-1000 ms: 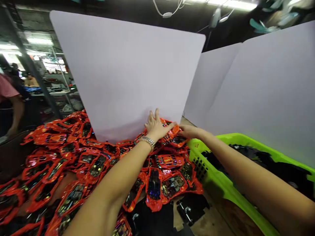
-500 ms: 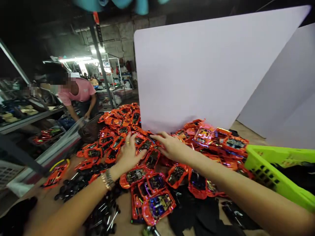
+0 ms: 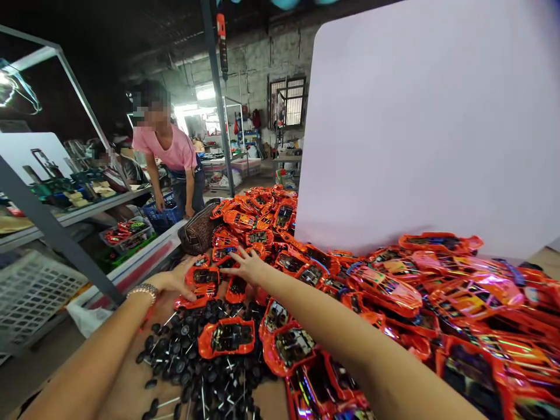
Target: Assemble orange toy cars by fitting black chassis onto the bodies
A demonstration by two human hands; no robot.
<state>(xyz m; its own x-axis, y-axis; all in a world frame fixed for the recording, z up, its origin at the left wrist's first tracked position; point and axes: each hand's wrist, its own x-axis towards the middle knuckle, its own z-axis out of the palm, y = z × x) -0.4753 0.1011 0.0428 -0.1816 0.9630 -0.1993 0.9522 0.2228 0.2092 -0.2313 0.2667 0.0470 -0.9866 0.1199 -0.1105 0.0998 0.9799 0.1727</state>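
At the table [image 3: 126, 379]: red-orange toy car shells [image 3: 226, 337] lie heaped beside loose black wheels [image 3: 188, 350].
Left hand [image 3: 175, 279]: wide open, holding nothing, just beside one shell [image 3: 202, 276].
Right hand [image 3: 247, 267]: fingers spread, empty, above the pile.
Beyond: a co-worker [image 3: 168, 150] leans over a shelf.

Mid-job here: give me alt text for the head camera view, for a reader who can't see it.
The left hand and right hand, both open, reach over a heap of glossy orange-red toy car bodies, beside a scatter of black wheels on axles. Behind them, a person in a pink shirt leans forward.
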